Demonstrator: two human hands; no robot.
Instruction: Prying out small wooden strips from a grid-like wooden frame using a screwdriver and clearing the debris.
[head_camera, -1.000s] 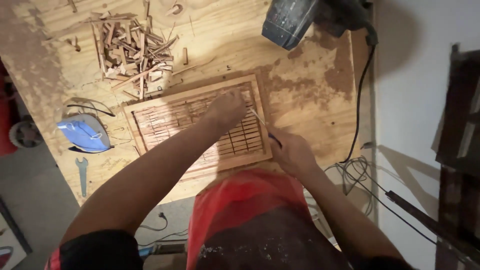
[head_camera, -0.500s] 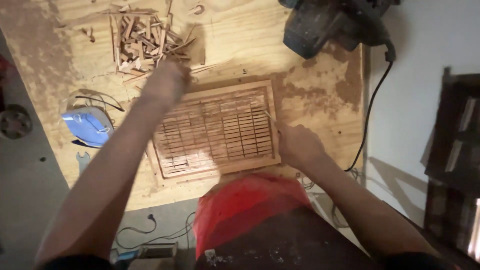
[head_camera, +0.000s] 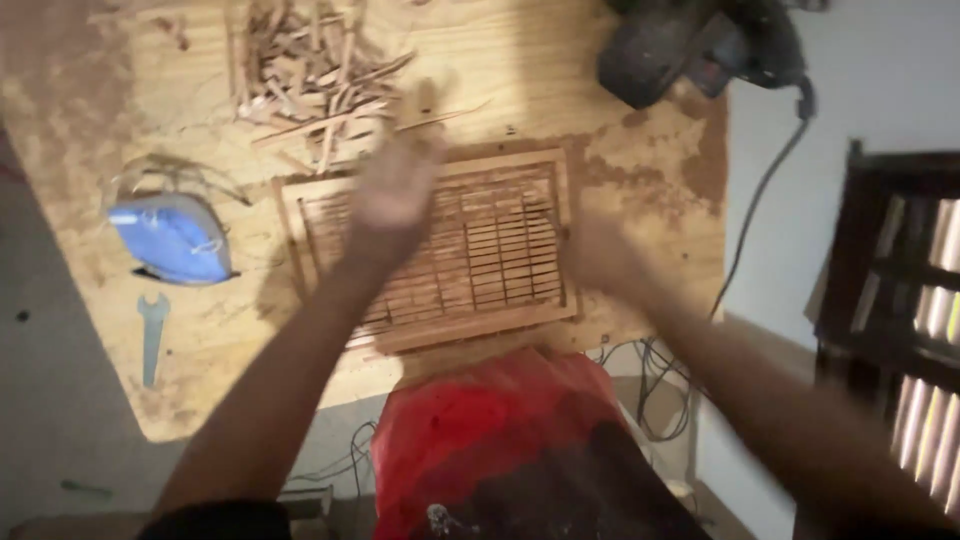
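Note:
A rectangular wooden frame (head_camera: 470, 325) filled with thin slats lies flat on a plywood table (head_camera: 640, 200). My left hand (head_camera: 395, 185) hovers over the frame's upper left part, just below a pile of thin wood strips (head_camera: 310, 70). It is motion-blurred, so I cannot make out whether it holds a strip. My right hand (head_camera: 600, 255) is at the frame's right edge, also blurred, and its grip is unclear.
A blue dust mask (head_camera: 175, 238) and a small flat wrench (head_camera: 152, 335) lie at the table's left. A dark power tool (head_camera: 690, 45) sits at the back right, its cord (head_camera: 760, 200) hanging off the edge. A dark louvred shutter (head_camera: 900, 330) stands at the right.
My left hand went from the frame up to the strip pile and has come back down over the frame's upper left. My right hand stayed at the frame's right edge.

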